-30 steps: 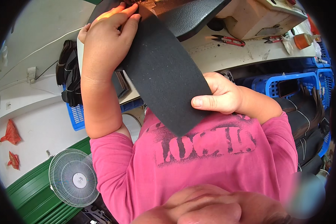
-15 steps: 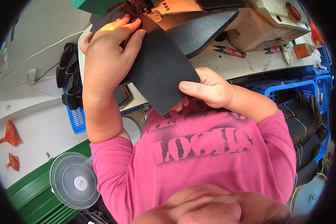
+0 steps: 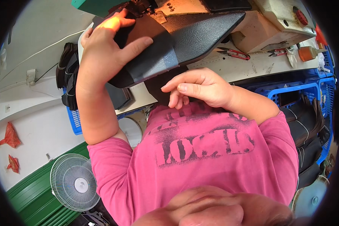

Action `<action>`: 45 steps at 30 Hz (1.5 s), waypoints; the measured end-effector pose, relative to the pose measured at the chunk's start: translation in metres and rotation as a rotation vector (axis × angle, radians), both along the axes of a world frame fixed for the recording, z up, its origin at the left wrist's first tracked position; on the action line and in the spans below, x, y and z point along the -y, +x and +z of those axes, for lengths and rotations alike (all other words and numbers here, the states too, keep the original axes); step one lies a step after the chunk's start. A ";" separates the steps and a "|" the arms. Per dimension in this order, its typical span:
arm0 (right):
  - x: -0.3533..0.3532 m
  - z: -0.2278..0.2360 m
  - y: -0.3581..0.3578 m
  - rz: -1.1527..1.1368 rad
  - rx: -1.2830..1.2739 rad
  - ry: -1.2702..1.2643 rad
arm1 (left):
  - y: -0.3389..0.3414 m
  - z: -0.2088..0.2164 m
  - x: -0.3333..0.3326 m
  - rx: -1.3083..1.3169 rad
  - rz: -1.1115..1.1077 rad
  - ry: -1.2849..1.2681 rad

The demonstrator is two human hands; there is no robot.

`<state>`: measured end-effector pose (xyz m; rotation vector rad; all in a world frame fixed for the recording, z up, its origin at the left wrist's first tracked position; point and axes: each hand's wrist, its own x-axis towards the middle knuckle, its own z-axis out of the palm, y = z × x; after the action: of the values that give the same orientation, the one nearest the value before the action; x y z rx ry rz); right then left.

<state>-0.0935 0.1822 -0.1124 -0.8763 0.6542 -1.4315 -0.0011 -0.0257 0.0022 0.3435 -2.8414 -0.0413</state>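
Observation:
My left hand (image 3: 111,49) lies with fingers spread on a dark sheet of material (image 3: 141,30), close to the metal foot parts (image 3: 141,7) of a sewing machine. Its thumb reaches over the black textured work bed (image 3: 205,35), which has a grey tape strip (image 3: 165,60) across it. A dark flap (image 3: 160,84) hangs below the bed's near edge; whether it belongs to the same sheet I cannot tell. Beside that flap my right hand (image 3: 201,88) hovers before my shirt, fingers loosely bent and apart, with nothing visible in them.
Red-handled thread snips (image 3: 235,54) and an orange bottle (image 3: 307,53) lie on the white table (image 3: 260,67). A blue basket (image 3: 286,90) stands at the right near bundled black pieces (image 3: 305,124). More dark pieces (image 3: 69,71) hang at the left, above a fan (image 3: 75,182).
My right hand has let go of the sheet's near corner. The sheet no longer covers the taped bed. My left hand has shifted slightly left, its thumb spreading outward.

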 end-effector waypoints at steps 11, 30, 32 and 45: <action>-0.007 -0.004 0.006 -0.022 -0.010 0.068 | -0.019 0.001 0.059 0.141 0.095 0.349; 0.014 0.017 0.040 -0.056 0.139 0.123 | 0.087 -0.006 -0.017 -0.082 -0.190 -0.017; 0.027 0.024 0.050 -0.043 0.108 0.112 | 0.115 0.001 -0.058 -0.066 -0.220 -0.042; 0.116 -0.004 0.141 0.247 -0.595 -0.071 | 0.173 -0.101 0.085 -0.924 -0.204 1.866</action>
<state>0.0480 0.0664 -0.1160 -1.4087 0.9007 -0.9710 0.1719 -0.1106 -0.0988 0.2035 -1.1338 -2.1291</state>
